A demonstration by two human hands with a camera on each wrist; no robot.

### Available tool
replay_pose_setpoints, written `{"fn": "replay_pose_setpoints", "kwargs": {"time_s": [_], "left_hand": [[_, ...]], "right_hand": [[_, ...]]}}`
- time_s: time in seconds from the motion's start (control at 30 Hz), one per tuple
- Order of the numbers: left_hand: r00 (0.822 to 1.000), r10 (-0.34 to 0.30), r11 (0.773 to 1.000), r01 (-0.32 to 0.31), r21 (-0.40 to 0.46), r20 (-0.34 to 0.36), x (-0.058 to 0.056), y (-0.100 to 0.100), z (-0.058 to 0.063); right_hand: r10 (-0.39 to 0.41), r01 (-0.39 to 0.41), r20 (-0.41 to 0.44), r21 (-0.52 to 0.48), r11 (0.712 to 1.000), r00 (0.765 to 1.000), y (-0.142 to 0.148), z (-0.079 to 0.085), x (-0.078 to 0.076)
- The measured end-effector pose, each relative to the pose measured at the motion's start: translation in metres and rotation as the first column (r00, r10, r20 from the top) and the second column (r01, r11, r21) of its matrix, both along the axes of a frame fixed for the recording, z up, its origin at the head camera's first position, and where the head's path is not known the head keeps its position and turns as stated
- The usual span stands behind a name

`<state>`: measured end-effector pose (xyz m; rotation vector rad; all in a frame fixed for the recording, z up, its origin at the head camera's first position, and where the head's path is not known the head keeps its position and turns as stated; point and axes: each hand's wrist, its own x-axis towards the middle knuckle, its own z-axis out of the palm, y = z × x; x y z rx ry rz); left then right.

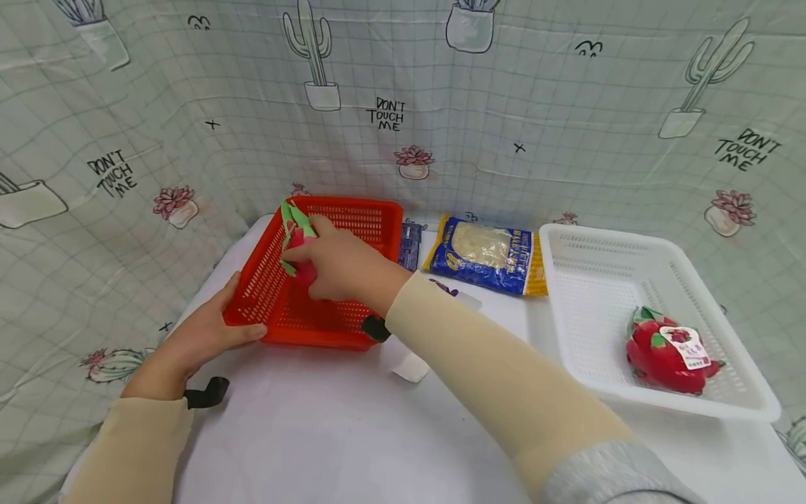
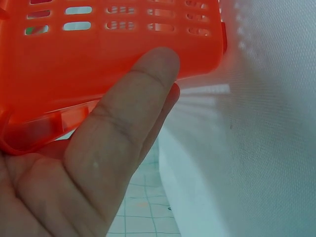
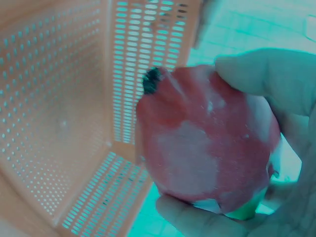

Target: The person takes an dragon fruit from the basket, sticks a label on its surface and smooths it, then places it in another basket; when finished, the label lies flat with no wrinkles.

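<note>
A pink dragon fruit with green leafy tips [image 1: 301, 245] is in my right hand [image 1: 346, 262], which grips it above the red basket [image 1: 371, 343]. The right wrist view shows the dragon fruit [image 3: 207, 143] between thumb and fingers, with the slotted basket walls [image 3: 54, 108] beside it. Against the outside of the basket's near left corner rests my left hand [image 1: 204, 329], its thumb and fingers fairly straight. In the left wrist view, a digit of the left hand [image 2: 123, 118] lies along the basket's outer wall [image 2: 64, 64].
A white basket [image 1: 588, 280] at the right holds another dragon fruit [image 1: 670, 353] with a white label. Between the baskets lie a blue and yellow packet [image 1: 485, 252] and a dark blue pack [image 1: 411, 245]. A patterned curtain [image 1: 478, 140] hangs behind the white table.
</note>
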<state>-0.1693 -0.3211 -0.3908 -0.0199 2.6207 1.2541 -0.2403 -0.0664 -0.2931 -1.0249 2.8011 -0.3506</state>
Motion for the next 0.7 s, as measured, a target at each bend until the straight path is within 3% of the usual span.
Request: {"fn": "replay_pose_setpoints", "kwargs": {"time_s": [0.2,0.43,0.57,0.7], "left_hand": [[1.000,-0.013,1.000,0.013,-0.003,0.004,-0.001,0.000,0.001],[0.999,-0.032,0.999,0.032,-0.001,-0.006,-0.002,0.002,0.000],[1.000,-0.026,1.000,0.026,0.010,0.012,0.001,0.001,-0.001],[1.000,-0.026,1.000,0.026,0.012,0.011,0.004,0.001,-0.002]], "right_hand": [[-0.087,0.073,-0.059,-0.214,0.974,0.994,0.022,0.009,0.011],[-0.209,0.153,-0.082,-0.436,0.887,0.975,0.053,0.017,0.028],[-0.259,0.183,-0.081,-0.511,0.840,0.962,0.078,0.018,0.038],[-0.310,0.227,-0.072,-0.530,0.817,0.948,0.106,0.016,0.046]]}}
